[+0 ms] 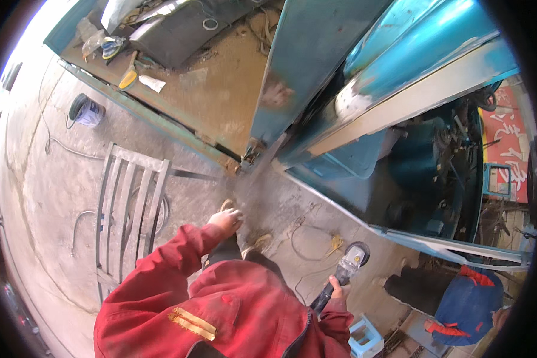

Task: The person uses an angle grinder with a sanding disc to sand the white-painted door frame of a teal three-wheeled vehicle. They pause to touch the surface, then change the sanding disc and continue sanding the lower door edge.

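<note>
My right hand (338, 292) grips the black handle of an angle grinder (347, 267), its grey head and disc pointing up toward the blue vehicle body (364, 164). My left hand (227, 220) hangs free in front of me, fingers loosely curled with nothing in them, above the concrete floor and near my shoes. Both arms are in red jacket sleeves. The blue vehicle door (307, 65) stands open just ahead, with a bare sanded patch on its lower part.
A grey metal frame with bars (128, 203) lies on the floor at left. A small paint can (86, 110) stands farther left. Cables trail over the concrete. A person in blue (468, 304) crouches at lower right beside a light blue stool (364, 338).
</note>
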Tool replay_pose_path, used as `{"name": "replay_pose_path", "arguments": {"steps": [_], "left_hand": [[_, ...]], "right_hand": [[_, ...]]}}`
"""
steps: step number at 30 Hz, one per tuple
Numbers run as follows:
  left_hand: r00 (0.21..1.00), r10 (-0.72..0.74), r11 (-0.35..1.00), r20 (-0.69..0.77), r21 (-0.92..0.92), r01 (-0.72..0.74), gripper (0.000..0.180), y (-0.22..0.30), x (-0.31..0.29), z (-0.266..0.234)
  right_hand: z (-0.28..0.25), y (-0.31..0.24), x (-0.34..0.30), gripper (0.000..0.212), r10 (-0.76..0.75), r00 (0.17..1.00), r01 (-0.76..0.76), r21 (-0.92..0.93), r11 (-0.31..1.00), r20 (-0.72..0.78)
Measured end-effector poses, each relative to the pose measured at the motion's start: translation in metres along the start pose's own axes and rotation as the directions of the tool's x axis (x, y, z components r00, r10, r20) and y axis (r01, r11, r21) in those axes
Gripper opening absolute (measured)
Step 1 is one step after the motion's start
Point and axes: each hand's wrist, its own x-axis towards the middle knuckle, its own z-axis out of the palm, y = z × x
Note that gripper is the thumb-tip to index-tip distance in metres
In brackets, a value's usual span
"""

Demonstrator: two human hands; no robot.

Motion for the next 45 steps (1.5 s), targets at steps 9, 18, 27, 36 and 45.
{"name": "replay_pose_path", "arguments": {"steps": [9, 18, 27, 36, 45], "left_hand": [[0.960, 0.277, 0.958, -0.046, 0.093, -0.272, 0.045, 0.053, 0.044, 0.001], [0.866, 0.418, 0.907, -0.276, 0.178, -0.381, 0.076, 0.139, 0.065, -0.054], [0.362, 0.524, 0.830, -0.771, 0.368, -0.419, 0.089, 0.309, 0.128, -0.181], [0.163, 0.503, 0.838, -0.848, 0.433, -0.332, 0.096, 0.373, 0.171, -0.253], [0.159, 0.501, 0.851, -0.851, 0.451, -0.270, 0.084, 0.349, 0.192, -0.226]], "right_hand": [[-0.045, 0.055, -0.048, 0.052, 0.126, 0.989, -0.075, -0.478, 0.875, 0.076], [-0.099, 0.132, -0.056, 0.062, 0.422, 0.906, -0.287, -0.696, 0.658, 0.024], [-0.070, 0.075, -0.016, 0.063, 0.289, 0.947, -0.109, -0.704, 0.702, 0.142], [-0.042, 0.048, 0.008, 0.063, 0.265, 0.945, -0.042, -0.735, 0.677, 0.190], [-0.009, 0.019, 0.030, 0.064, 0.297, 0.935, -0.036, -0.779, 0.626, 0.196]]}}
